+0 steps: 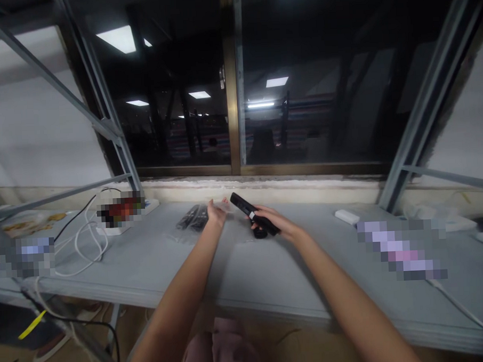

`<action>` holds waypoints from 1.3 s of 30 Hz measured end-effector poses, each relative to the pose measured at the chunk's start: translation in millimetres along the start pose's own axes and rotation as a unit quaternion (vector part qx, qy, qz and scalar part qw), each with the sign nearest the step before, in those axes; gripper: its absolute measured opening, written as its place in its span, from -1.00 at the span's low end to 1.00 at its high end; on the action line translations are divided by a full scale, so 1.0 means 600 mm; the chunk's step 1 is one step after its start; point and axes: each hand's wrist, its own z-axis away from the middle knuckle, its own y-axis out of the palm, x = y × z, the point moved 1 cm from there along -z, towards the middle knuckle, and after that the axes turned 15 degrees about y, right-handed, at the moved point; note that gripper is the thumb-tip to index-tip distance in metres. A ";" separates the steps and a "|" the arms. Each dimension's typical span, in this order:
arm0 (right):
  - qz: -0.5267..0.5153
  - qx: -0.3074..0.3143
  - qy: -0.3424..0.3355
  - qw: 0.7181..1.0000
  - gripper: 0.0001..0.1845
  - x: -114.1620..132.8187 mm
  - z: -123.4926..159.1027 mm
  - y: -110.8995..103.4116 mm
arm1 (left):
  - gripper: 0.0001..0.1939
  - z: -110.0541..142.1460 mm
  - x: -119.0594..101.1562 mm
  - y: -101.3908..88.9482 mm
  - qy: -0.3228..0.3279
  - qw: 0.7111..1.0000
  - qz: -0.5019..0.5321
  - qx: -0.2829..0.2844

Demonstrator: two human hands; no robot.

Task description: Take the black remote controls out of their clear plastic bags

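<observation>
My right hand (276, 223) is closed around a long black remote control (251, 212), which points up and to the left above the grey table (245, 266). My left hand (218, 212) is held palm up with its fingers spread, just left of the remote's tip and holding nothing. Directly left of that hand, two more black remotes (193, 217) lie side by side on the table, seemingly in clear wrapping.
White cables (86, 244) and a white power strip (118, 215) lie at the table's left. A small white block (347, 217) sits at the right. A dark window (238, 96) and slanted metal frame bars (115, 138) rise behind the table.
</observation>
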 end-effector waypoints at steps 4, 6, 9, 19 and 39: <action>0.058 0.027 0.012 0.998 -0.53 0.000 0.008 0.007 | -0.54 -0.004 -0.007 -0.003 0.006 1.000 0.010 -0.002; 0.083 0.034 0.006 0.996 -0.53 -0.002 0.006 0.005 | -0.54 -0.008 -0.009 -0.005 0.009 1.000 0.016 -0.005; 0.109 0.033 0.000 0.993 -0.52 -0.003 0.004 -0.002 | -0.54 -0.014 -0.012 -0.007 0.018 1.000 0.003 -0.003; 0.149 -0.022 -0.034 0.988 -0.50 -0.013 -0.010 -0.013 | -0.54 -0.003 -0.015 -0.001 0.004 0.999 0.027 -0.020; 0.130 0.013 -0.019 0.991 -0.51 -0.014 -0.012 -0.006 | -0.57 0.020 0.002 0.025 -0.008 0.998 0.057 -0.039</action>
